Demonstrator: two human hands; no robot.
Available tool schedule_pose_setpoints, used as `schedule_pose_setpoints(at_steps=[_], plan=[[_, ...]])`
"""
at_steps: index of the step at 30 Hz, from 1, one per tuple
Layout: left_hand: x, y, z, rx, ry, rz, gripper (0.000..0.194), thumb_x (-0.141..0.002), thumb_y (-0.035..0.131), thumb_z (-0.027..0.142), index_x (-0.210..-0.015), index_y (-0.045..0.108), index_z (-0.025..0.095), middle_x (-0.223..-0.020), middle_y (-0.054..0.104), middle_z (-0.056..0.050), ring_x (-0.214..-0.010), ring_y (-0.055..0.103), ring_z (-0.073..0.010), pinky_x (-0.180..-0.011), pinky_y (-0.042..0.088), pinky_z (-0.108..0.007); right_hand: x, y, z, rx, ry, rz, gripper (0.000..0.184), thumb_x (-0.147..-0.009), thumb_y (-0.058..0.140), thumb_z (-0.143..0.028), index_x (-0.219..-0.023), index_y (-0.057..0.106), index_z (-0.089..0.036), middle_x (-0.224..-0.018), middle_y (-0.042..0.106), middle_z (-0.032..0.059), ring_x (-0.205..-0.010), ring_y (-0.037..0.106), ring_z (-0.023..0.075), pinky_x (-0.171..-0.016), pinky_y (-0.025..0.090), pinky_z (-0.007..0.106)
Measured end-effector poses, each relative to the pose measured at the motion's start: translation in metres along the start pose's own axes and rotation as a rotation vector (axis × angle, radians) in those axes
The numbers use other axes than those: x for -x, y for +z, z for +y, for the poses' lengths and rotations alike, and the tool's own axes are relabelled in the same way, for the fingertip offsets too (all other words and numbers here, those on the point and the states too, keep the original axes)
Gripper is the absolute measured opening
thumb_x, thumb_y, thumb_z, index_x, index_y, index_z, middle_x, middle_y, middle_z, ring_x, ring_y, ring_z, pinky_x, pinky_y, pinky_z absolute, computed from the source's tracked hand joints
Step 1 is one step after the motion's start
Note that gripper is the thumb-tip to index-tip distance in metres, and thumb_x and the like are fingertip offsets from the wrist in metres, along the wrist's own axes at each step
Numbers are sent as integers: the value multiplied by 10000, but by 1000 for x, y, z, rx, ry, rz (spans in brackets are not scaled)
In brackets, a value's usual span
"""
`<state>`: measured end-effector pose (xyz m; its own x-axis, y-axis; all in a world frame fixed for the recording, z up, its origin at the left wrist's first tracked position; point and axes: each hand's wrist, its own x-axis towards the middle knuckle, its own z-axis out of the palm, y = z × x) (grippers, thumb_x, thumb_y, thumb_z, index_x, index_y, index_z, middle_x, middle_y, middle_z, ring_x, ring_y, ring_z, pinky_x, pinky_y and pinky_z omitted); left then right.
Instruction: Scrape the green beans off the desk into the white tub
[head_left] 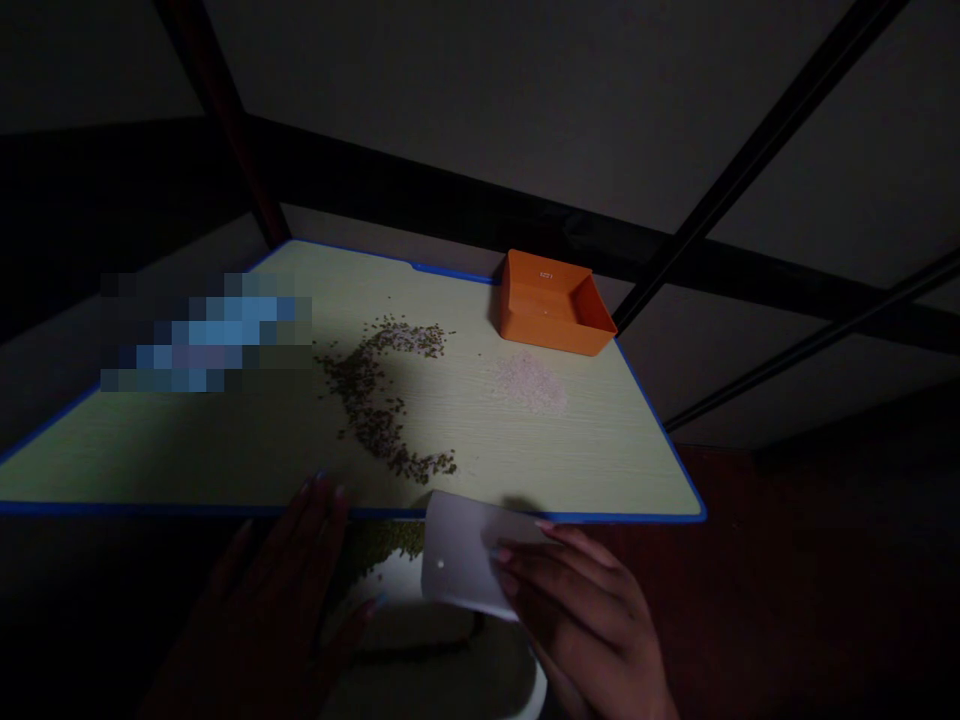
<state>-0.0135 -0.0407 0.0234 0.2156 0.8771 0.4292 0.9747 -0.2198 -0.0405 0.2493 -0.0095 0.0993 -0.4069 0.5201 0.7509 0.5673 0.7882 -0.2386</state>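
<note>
My right hand (589, 600) grips a flat white scraper (469, 550) with rounded corners and a small hole, fingers on top of it. The scraper is at the table's near edge, above a white container (401, 580). Greenish grains (394, 540) lie inside that container. My left hand (277, 580) is open in shadow at its left, fingers stretched toward the table edge; I cannot tell whether it touches the container. On the table, small dark brown seeds (367, 400) mixed with pale bits form a C-shaped band. To their right lies a patch of pale pinkish grains (529, 382).
An orange open box (555, 305) sits at the table's back right corner. The pale table (585, 470) has a blue rim. At its left is a blurred, pixelated blue patch (217, 335). A wall with dark bars (480, 215) stands behind, and the room is dim.
</note>
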Motion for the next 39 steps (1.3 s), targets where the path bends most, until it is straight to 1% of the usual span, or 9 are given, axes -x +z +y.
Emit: schedule_pose_setpoints(at_steps=[5, 7, 11, 16, 22, 25, 29, 34, 39], plan=[[2, 3, -3, -13, 54, 7, 751, -861, 388, 482, -1506, 149, 180, -1538, 348, -165, -1395, 385, -318, -1077, 332, -554, -4, 6, -2, 32, 16, 23, 189, -927, 574, -109, -861, 733, -185, -820, 788, -18, -786, 745, 90, -906, 580, 223], [4, 3, -3, 9, 35, 6, 759, -853, 417, 484, -1505, 160, 192, -1544, 344, -148, -1410, 366, -297, -1118, 292, -526, -4, 4, -1, 57, -12, 30, 206, -933, 563, -109, -843, 734, -181, -837, 791, -9, -809, 747, 98, -896, 583, 223], [5, 4, -2, 60, -3, 23, 790, -828, 459, 501, -1504, 167, 215, -1539, 359, -126, -1410, 366, -285, -1155, 244, -498, -2, 1, 1, 106, 1, 33, 242, -961, 523, -128, -852, 733, -178, -865, 793, 4, -839, 749, 115, -880, 590, 240], [4, 4, -5, -29, 69, 46, 778, -827, 454, 455, -1495, 197, 150, -1533, 354, -163, -1385, 399, -317, -1098, 303, -523, 4, 0, 4, 106, -3, 38, 240, -966, 511, -130, -876, 731, -164, -876, 792, 19, -843, 748, 118, -890, 583, 248], [2, 2, -4, -38, 53, 37, 751, -850, 409, 477, -1501, 177, 183, -1523, 377, -147, -1367, 428, -307, -1076, 354, -533, 12, 0, 8, 87, 4, 16, 262, -975, 481, -138, -880, 723, -169, -911, 788, 37, -876, 742, 137, -869, 596, 294], [1, 2, -5, -45, 67, 45, 751, -852, 407, 466, -1502, 172, 173, -1509, 391, -164, -1349, 448, -327, -1054, 368, -548, 14, 2, 10, 81, 7, 42, 250, -966, 488, -142, -893, 725, -169, -912, 784, 49, -878, 743, 158, -835, 607, 323], [0, 3, -6, -56, 103, 81, 761, -853, 394, 471, -1499, 170, 139, -1482, 419, -202, -1308, 488, -358, -1010, 389, -566, 12, 6, 11, 64, 17, 62, 207, -940, 523, -127, -924, 727, -160, -907, 780, 54, -850, 748, 167, -809, 606, 313], [1, 5, -5, -23, 50, 62, 785, -834, 424, 520, -1503, 176, 191, -1515, 385, -158, -1359, 437, -327, -1054, 371, -552, 8, 12, 10, 52, 64, 61, 230, -956, 493, -143, -961, 722, -154, -909, 779, 69, -874, 744, 186, -730, 618, 313], [1, 4, -3, 5, 40, 60, 765, -851, 415, 516, -1508, 151, 226, -1503, 405, -149, -1338, 464, -322, -1054, 374, -545, 7, 14, 11, 128, 73, 50, 248, -947, 484, -123, -943, 728, -161, -939, 783, 73, -876, 750, 186, -744, 617, 302]])
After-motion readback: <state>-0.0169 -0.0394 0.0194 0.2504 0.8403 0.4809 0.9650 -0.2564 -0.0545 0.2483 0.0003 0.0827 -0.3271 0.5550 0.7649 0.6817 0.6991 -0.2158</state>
